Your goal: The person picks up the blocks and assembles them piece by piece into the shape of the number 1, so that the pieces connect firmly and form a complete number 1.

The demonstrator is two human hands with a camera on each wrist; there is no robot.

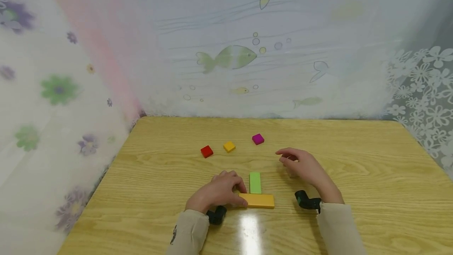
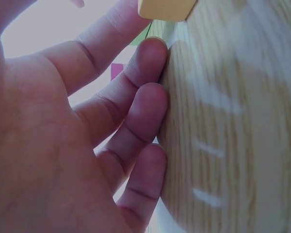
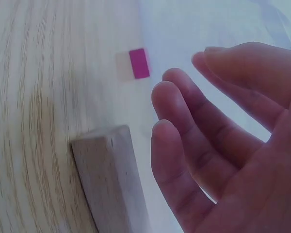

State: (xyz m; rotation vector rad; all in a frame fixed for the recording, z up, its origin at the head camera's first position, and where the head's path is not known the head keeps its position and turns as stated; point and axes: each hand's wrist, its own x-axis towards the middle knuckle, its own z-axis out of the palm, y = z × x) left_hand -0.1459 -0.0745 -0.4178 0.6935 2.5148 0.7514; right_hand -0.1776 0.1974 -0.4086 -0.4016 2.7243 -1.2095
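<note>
My left hand (image 1: 223, 188) pinches the left end of a long orange block (image 1: 261, 200) that lies flat on the table, thumb on the near side and index finger on the far side. In the left wrist view the index finger reaches the block's end (image 2: 166, 8), while the other fingertips rest at the wood surface. A light green block (image 1: 255, 183) stands lengthwise against the orange block's far edge. My right hand (image 1: 304, 168) hovers to the right with loosely bent fingers and holds nothing. Beside it, the right wrist view shows a brown wooden block (image 3: 109, 174), mostly hidden from the head view.
Farther back on the wooden table (image 1: 170, 192) lie a red square block (image 1: 207, 151), a yellow one (image 1: 229, 146) and a purple one (image 1: 258, 139). A patterned curtain (image 1: 226, 101) hangs along the table's far edge. Each wrist carries a small black camera (image 1: 307, 200).
</note>
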